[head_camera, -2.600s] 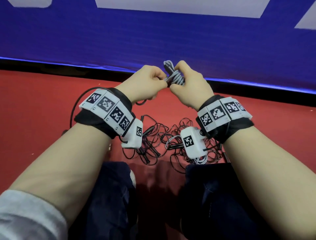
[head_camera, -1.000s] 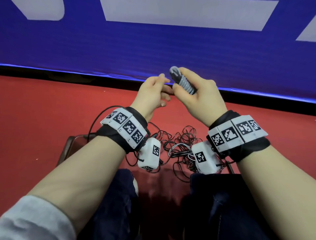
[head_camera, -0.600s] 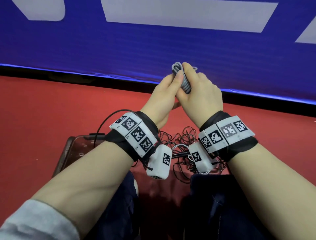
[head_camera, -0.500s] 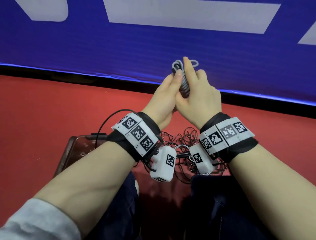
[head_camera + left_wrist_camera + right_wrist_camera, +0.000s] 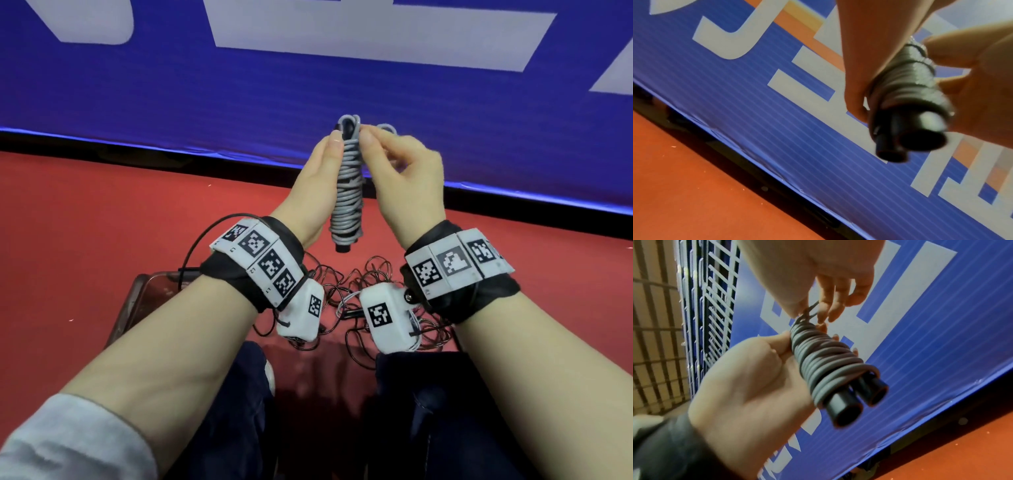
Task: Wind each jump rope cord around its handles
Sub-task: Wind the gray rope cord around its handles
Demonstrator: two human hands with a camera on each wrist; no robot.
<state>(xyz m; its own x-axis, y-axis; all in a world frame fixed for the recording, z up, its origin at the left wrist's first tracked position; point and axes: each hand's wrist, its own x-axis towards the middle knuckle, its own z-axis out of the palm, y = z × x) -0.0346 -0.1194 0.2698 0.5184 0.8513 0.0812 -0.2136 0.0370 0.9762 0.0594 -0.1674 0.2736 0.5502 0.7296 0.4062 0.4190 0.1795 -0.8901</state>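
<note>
My left hand (image 5: 313,186) grips the wound jump rope (image 5: 346,192) upright; my right hand's (image 5: 409,178) fingers (image 5: 371,138) pinch its cord end.

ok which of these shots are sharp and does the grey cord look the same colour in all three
Head view: sharp, the grey cord evenly lit between left hand and right hand. Left wrist view: backlit, cord nearly black, handle ends blurred. Right wrist view: coils fairly crisp, darker grey; handle ends soft.
</note>
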